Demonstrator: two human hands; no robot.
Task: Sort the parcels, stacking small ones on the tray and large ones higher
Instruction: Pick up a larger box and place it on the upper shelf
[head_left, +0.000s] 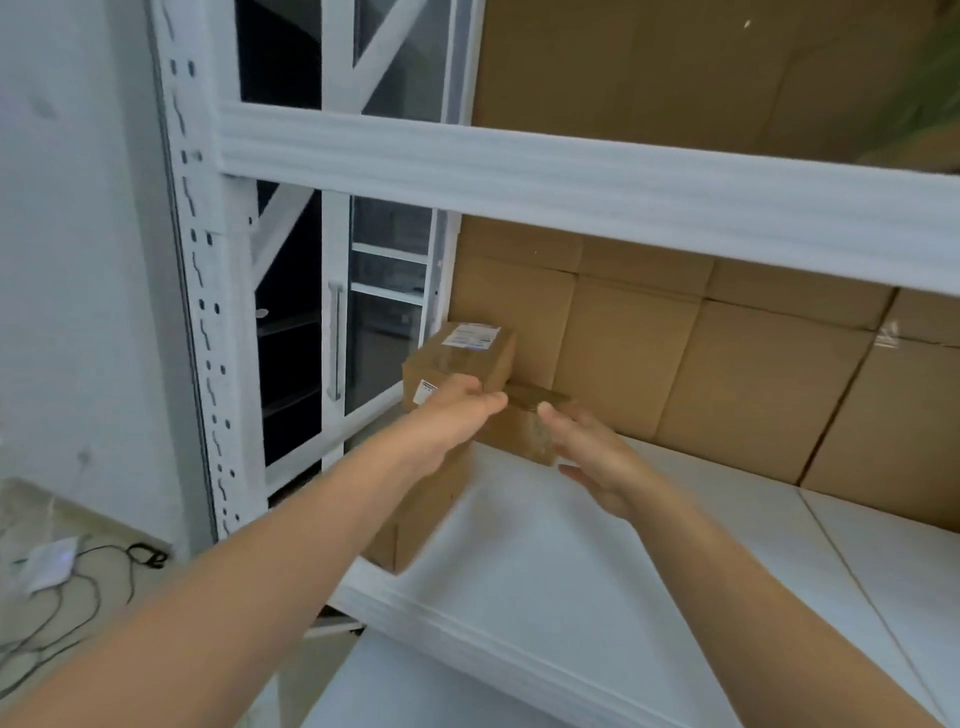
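brown cardboard small parcel with a white label on its lid sits on top of a stack at the left end of the white shelf. under it there's a taller box standing at the shelf's left edge, and a lower box just beside it on the right, touching the stack as far as i can tell. left hand is laid against the small parcel's near face, fingers pretty much straight and not wrapped round it, though it's a bit blurry. right hand is released too, flat, with fingertips at the lower box's top corner. back of the shelf is lined with cardboard sheets. a foam-wrapped white beam runs across above, there's a white slotted upright on the left, a glass door behind it, and some cables down on the floor.
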